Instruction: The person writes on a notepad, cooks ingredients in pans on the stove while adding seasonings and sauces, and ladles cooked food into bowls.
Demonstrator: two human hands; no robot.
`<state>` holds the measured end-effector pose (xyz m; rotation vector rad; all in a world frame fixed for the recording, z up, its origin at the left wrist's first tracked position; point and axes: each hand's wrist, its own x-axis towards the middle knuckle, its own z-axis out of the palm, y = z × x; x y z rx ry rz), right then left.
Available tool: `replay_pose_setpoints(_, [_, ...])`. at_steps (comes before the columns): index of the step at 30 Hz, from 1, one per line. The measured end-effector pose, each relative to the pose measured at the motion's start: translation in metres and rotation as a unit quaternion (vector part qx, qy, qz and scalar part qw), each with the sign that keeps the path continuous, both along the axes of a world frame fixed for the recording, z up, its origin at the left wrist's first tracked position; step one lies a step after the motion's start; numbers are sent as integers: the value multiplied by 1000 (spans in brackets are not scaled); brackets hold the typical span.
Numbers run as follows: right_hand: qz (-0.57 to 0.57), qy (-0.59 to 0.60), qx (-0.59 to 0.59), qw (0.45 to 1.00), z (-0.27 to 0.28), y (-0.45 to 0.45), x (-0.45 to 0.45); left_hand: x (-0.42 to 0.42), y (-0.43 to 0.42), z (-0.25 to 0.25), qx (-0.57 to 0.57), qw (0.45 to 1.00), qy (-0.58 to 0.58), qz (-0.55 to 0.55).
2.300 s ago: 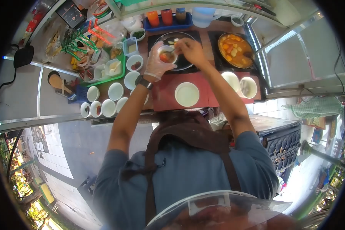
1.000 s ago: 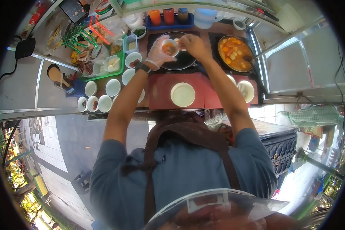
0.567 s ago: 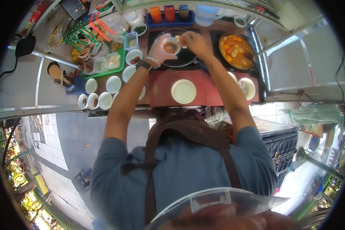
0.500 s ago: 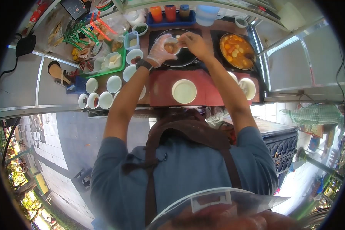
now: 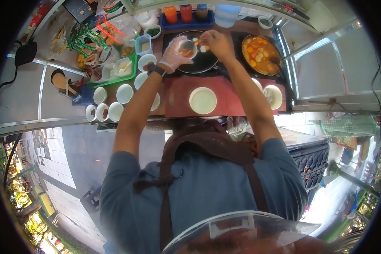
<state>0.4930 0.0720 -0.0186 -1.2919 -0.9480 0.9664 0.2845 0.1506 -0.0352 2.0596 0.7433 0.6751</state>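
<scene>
My left hand (image 5: 172, 56), in a clear plastic glove, is wrapped round a small white bowl (image 5: 193, 53). The bowl is tilted above the left side of a dark frying pan (image 5: 201, 67). Beside it, over the pan's right side, is my right hand (image 5: 218, 45), its fingers pinched together. Whatever those fingers hold, if anything, is too small to make out. A few white and orange food pieces (image 5: 203, 49) show between the two hands, in or just above the pan.
To the right, a second pan (image 5: 261, 55) holds orange stew with chunks. A white bowl (image 5: 203, 100) stands on the red board (image 5: 178, 97) in front. Several white bowls (image 5: 125, 93) and a green tray (image 5: 133, 70) are at left. Sauce bottles (image 5: 186, 14) line the back.
My right hand has moved away from the bowl, slightly to the right and up. The bowl in my left hand has tipped further, and more white and orange pieces show over the pan.
</scene>
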Motion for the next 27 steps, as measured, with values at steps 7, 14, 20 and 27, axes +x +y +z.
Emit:
replay_pose_setpoints(7, [-31, -23, 11, 999, -2, 8, 6, 1, 15, -14, 34, 999, -24, -16])
replay_pose_setpoints(14, [12, -76, -17, 997, -2, 17, 11, 6, 16, -9, 38, 999, 20, 5])
replay_pose_setpoints(20, [-4, -74, -20, 997, 3, 16, 3, 8, 20, -8, 38, 999, 12, 10])
replay_pose_setpoints(27, [0, -31, -13, 999, -5, 22, 6, 9, 24, -8, 37, 999, 17, 2])
